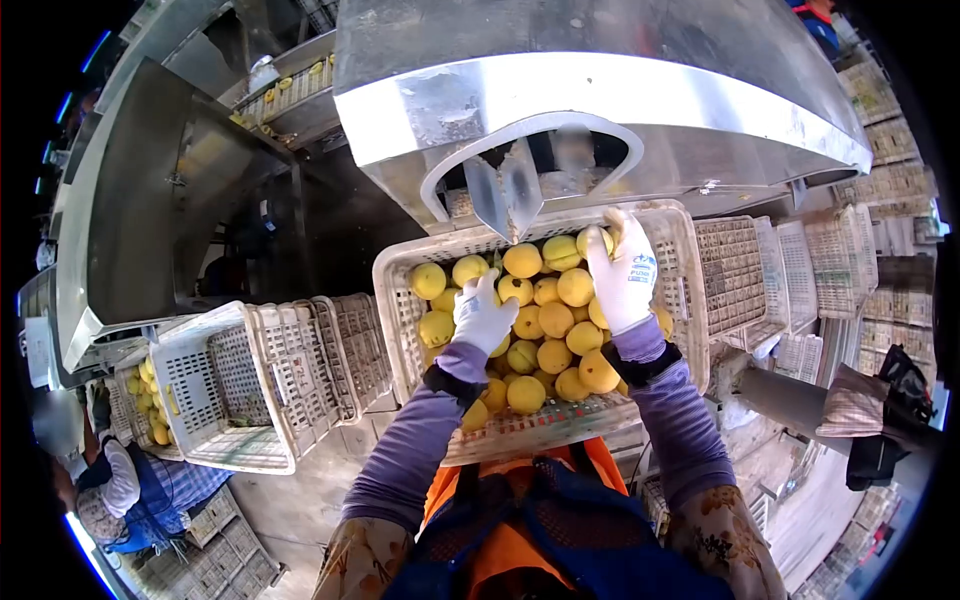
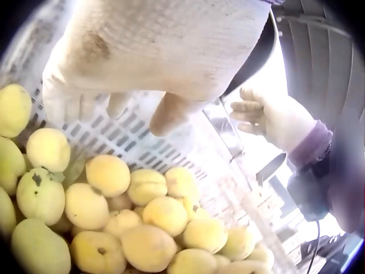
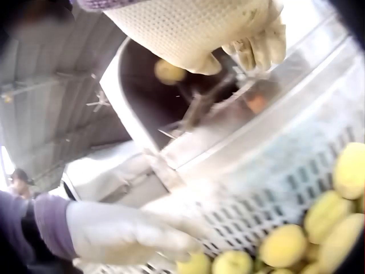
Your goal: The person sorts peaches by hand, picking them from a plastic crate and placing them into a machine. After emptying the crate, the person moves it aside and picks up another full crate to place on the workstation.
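Two-handed, hovering over yellow fruit (image 1: 555, 320) in white crate (image 1: 540, 434). Showing left hand (image 1: 485, 315) loosely relaxed and right hand (image 1: 624, 278) spread wide near metal chute (image 1: 522, 186).

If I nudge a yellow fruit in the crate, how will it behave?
The fruit will likely roll, being rounded, but close-packed neighbours in the crate may stop it. Dark blemishes on some suggest skins may bruise.

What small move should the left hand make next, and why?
Perhaps lower the left hand slightly and gently level the yellow fruit: it appears to hold nothing, its fingers are over the fruit, which lies piled, and the crate stands below the outlet.
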`<state>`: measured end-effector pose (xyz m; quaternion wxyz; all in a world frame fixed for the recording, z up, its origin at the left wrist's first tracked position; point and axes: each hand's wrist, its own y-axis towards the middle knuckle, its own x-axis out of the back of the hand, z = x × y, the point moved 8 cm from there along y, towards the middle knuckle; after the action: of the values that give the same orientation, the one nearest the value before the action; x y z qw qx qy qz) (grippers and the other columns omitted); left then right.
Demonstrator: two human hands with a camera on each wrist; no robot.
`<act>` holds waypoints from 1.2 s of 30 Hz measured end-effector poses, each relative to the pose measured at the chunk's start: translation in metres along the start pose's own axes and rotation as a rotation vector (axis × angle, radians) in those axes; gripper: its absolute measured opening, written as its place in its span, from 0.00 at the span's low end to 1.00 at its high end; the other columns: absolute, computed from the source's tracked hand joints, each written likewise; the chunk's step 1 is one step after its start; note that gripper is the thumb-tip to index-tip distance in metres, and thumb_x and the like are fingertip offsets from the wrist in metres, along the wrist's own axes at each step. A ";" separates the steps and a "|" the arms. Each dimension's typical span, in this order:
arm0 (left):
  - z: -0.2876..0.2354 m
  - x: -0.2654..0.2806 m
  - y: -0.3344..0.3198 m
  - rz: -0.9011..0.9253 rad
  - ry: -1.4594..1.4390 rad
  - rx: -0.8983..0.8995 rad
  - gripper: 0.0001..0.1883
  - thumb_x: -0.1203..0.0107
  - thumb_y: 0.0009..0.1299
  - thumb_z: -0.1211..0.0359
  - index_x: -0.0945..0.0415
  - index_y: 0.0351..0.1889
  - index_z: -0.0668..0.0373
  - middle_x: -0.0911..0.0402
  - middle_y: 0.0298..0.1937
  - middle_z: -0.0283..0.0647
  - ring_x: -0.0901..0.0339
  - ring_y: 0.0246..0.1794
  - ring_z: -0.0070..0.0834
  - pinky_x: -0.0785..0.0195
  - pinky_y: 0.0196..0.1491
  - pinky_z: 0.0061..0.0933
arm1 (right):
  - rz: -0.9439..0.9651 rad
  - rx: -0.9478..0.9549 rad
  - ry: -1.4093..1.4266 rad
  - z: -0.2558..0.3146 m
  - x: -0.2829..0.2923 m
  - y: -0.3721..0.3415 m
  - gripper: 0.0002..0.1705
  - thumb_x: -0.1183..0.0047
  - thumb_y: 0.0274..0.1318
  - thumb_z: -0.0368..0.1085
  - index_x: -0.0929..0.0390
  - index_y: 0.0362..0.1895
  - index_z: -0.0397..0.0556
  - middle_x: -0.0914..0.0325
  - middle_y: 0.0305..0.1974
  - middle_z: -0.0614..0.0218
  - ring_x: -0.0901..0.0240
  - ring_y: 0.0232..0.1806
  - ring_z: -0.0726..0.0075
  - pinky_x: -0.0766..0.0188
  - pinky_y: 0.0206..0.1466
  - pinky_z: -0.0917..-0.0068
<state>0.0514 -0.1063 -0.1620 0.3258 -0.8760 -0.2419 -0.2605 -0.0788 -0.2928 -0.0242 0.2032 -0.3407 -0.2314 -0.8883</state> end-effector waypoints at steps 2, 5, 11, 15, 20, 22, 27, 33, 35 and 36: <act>0.000 -0.032 0.027 0.047 -0.043 0.032 0.38 0.43 0.64 0.52 0.38 0.72 0.55 0.32 0.65 0.60 0.35 0.64 0.57 0.41 0.68 0.49 | 0.137 -0.140 -0.170 -0.067 -0.013 -0.014 0.27 0.42 0.57 0.41 0.27 0.57 0.40 0.22 0.53 0.50 0.25 0.56 0.47 0.29 0.60 0.59; -0.003 -0.065 0.064 -0.037 0.110 0.187 0.47 0.41 0.61 0.46 0.44 0.74 0.60 0.33 0.67 0.55 0.36 0.66 0.54 0.41 0.67 0.51 | 0.247 -0.166 -0.319 -0.097 -0.045 -0.017 0.38 0.36 0.49 0.47 0.30 0.62 0.43 0.28 0.59 0.50 0.32 0.63 0.44 0.35 0.66 0.56; 0.019 -0.100 0.088 -0.486 -0.137 0.118 0.43 0.27 0.53 0.52 0.38 0.60 0.65 0.28 0.58 0.55 0.29 0.57 0.52 0.35 0.61 0.46 | 0.256 -0.298 -0.465 -0.113 -0.084 -0.012 0.40 0.32 0.40 0.44 0.32 0.59 0.44 0.29 0.55 0.53 0.36 0.60 0.46 0.33 0.63 0.57; 0.007 -0.067 0.062 -0.296 -0.754 0.158 0.40 0.33 0.60 0.47 0.37 0.62 0.62 0.28 0.59 0.51 0.26 0.56 0.47 0.32 0.63 0.49 | 0.200 -0.361 0.279 -0.088 -0.053 -0.024 0.36 0.36 0.49 0.35 0.35 0.62 0.43 0.28 0.53 0.58 0.30 0.56 0.62 0.29 0.58 0.67; -0.073 -0.011 -0.040 0.309 -1.787 -0.008 0.38 0.49 0.68 0.34 0.32 0.64 0.53 0.25 0.59 0.40 0.25 0.55 0.36 0.30 0.63 0.52 | 0.266 -0.400 1.067 0.020 -0.012 -0.066 0.36 0.39 0.56 0.33 0.38 0.67 0.40 0.29 0.56 0.59 0.29 0.57 0.64 0.32 0.62 0.68; -0.076 0.016 -0.061 0.305 -1.782 -0.037 0.38 0.50 0.69 0.34 0.31 0.63 0.53 0.25 0.61 0.40 0.27 0.62 0.36 0.32 0.64 0.49 | 0.136 0.191 0.290 0.061 0.023 -0.059 0.42 0.33 0.49 0.37 0.39 0.67 0.38 0.30 0.59 0.50 0.31 0.59 0.49 0.34 0.65 0.60; -0.111 0.075 -0.099 0.168 -1.651 -0.137 0.38 0.50 0.70 0.34 0.32 0.64 0.54 0.26 0.64 0.42 0.27 0.62 0.39 0.27 0.58 0.49 | 0.035 0.076 0.423 0.105 0.049 -0.059 0.48 0.30 0.40 0.40 0.38 0.66 0.38 0.30 0.59 0.46 0.30 0.59 0.41 0.36 0.66 0.53; -0.064 0.090 -0.082 0.176 -1.469 -0.107 0.39 0.54 0.70 0.32 0.30 0.63 0.54 0.21 0.54 0.37 0.22 0.49 0.31 0.27 0.49 0.36 | -0.150 0.288 -0.034 0.116 -0.038 0.000 0.43 0.33 0.43 0.39 0.38 0.63 0.41 0.30 0.58 0.49 0.38 0.67 0.37 0.49 0.74 0.45; -0.052 0.091 -0.079 0.180 -1.492 -0.102 0.39 0.53 0.70 0.31 0.31 0.64 0.54 0.21 0.55 0.39 0.23 0.48 0.32 0.27 0.49 0.36 | -0.133 0.307 -0.086 0.118 -0.062 0.002 0.46 0.32 0.41 0.39 0.41 0.64 0.41 0.33 0.60 0.51 0.43 0.71 0.35 0.55 0.76 0.41; -0.048 0.093 -0.078 0.174 -1.517 -0.099 0.39 0.53 0.70 0.32 0.31 0.64 0.54 0.22 0.55 0.39 0.23 0.48 0.32 0.27 0.50 0.36 | -0.187 0.253 -0.042 0.115 -0.061 0.014 0.43 0.34 0.47 0.40 0.40 0.65 0.42 0.31 0.60 0.48 0.41 0.69 0.34 0.54 0.76 0.39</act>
<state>0.0601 -0.0640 -0.0388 0.0502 -0.8445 -0.3176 0.4282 0.0291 -0.2286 0.0136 0.1560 -0.3079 -0.3762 -0.8599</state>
